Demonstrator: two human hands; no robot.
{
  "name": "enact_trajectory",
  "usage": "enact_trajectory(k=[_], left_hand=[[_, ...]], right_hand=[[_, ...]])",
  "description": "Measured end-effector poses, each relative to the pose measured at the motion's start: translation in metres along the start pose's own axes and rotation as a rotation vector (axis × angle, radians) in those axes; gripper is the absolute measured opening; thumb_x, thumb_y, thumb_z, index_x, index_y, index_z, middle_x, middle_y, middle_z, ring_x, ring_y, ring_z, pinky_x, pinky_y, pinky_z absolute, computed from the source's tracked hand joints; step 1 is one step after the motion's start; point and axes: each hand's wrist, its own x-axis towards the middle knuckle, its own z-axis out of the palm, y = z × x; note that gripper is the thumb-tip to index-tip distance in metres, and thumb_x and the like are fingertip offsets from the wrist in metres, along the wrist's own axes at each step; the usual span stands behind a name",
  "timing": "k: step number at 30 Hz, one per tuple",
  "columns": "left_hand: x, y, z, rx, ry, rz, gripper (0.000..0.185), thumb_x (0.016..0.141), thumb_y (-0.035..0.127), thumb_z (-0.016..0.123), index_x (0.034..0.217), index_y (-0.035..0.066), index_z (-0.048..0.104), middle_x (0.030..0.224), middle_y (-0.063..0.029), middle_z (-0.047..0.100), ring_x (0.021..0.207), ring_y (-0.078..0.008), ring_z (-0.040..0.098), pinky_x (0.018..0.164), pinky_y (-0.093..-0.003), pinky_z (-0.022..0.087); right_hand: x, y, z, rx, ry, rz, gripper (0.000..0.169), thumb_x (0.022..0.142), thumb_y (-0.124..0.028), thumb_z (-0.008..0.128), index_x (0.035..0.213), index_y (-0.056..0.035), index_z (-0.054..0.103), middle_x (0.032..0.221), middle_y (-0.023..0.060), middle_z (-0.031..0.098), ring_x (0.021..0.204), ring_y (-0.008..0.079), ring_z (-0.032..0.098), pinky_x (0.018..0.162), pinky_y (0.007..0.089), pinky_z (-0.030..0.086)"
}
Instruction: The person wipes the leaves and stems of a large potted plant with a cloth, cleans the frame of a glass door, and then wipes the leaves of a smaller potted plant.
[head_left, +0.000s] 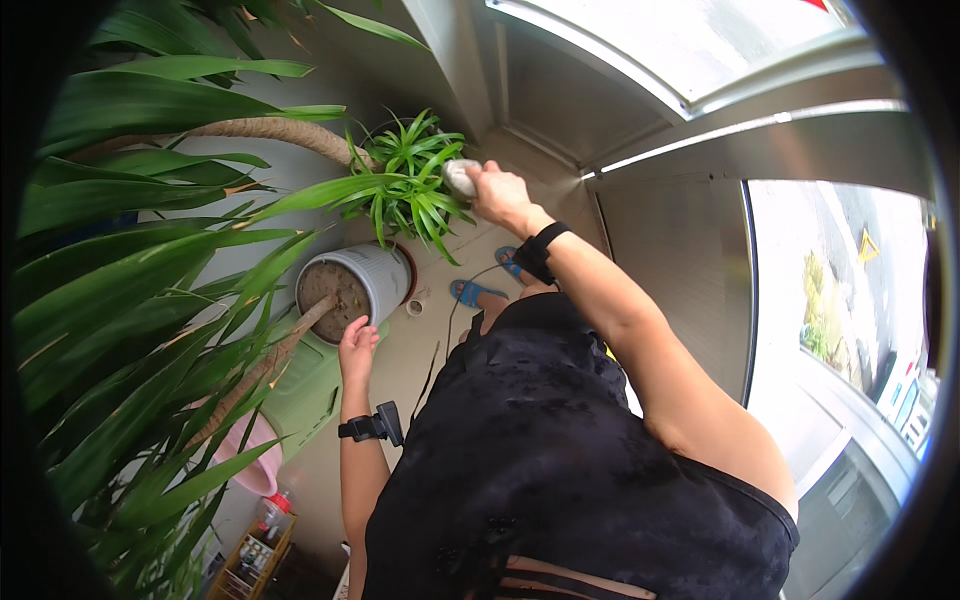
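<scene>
My right hand (501, 196) grips a whitish wad (458, 177), perhaps a folded cloth. It is beside the bright green rosettes of a bushy potted plant (420, 180). My left hand (357, 346) holds nothing, its fingers apart and slightly curled. It hovers near the rim of a grey ribbed planter (379, 277), where a bare trunk (300, 330) rises from the soil (330, 296). Long strap-shaped leaves (150, 277) fill the left side and hide part of the wall.
A green plastic bin or lid (311, 397), a pink basin (251, 457) and a yellow crate of bottles (251, 559) line the left. A small white cup (415, 306) is on the floor by my blue slippers (472, 292). Metal-framed door panels (675, 262) stand to the right.
</scene>
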Motion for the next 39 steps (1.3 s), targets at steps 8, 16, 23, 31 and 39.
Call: enact_trajectory(k=[8, 16, 23, 31, 39], left_hand=[[-0.030, -0.016, 0.026, -0.096, 0.105, -0.118, 0.032, 0.097, 0.015, 0.050, 0.127, 0.006, 0.056, 0.106, -0.0068, 0.066, 0.090, -0.0127, 0.063, 0.077, -0.0248, 0.048], [-0.049, -0.042, 0.030, -0.140, 0.116, -0.206, 0.033, 0.097, 0.014, 0.051, 0.128, 0.005, 0.054, 0.107, -0.0087, 0.065, 0.090, -0.0145, 0.062, 0.079, -0.0264, 0.049], [-0.040, -0.041, 0.019, -0.154, 0.126, -0.185, 0.033, 0.096, 0.014, 0.051, 0.127, 0.004, 0.054, 0.106, -0.0089, 0.065, 0.090, -0.0146, 0.062, 0.078, -0.0265, 0.049], [-0.043, -0.060, 0.014, -0.125, 0.083, -0.243, 0.033, 0.096, 0.014, 0.050, 0.128, 0.005, 0.054, 0.108, -0.0085, 0.065, 0.090, -0.0146, 0.062, 0.078, -0.0266, 0.049], [-0.046, -0.051, 0.011, -0.133, 0.122, -0.197, 0.031, 0.098, 0.017, 0.050, 0.127, 0.006, 0.055, 0.107, -0.0071, 0.065, 0.087, -0.0139, 0.062, 0.076, -0.0260, 0.048]], right_hand=[[-0.009, -0.029, -0.004, -0.076, -0.035, -0.374, 0.052, 0.081, -0.008, 0.055, 0.132, -0.0172, 0.050, 0.109, 0.0200, 0.054, 0.089, 0.0367, 0.064, 0.072, 0.0468, 0.053], [0.010, 0.005, 0.010, -0.175, -0.138, -0.285, 0.052, 0.081, -0.006, 0.053, 0.131, -0.0191, 0.051, 0.112, 0.0199, 0.053, 0.096, 0.0362, 0.063, 0.075, 0.0463, 0.052], [0.009, 0.032, 0.004, -0.269, -0.224, -0.116, 0.037, 0.080, -0.009, 0.057, 0.117, -0.0146, 0.057, 0.114, 0.0204, 0.055, 0.091, 0.0366, 0.065, 0.074, 0.0464, 0.052], [-0.002, 0.003, -0.026, -0.071, 0.050, -0.313, 0.049, 0.078, -0.011, 0.060, 0.125, -0.0212, 0.056, 0.107, 0.0155, 0.056, 0.087, 0.0363, 0.064, 0.070, 0.0465, 0.052], [0.030, -0.010, 0.015, -0.123, -0.191, -0.220, 0.039, 0.085, -0.013, 0.054, 0.124, -0.0169, 0.057, 0.114, 0.0165, 0.055, 0.098, 0.0382, 0.062, 0.081, 0.0485, 0.052]])
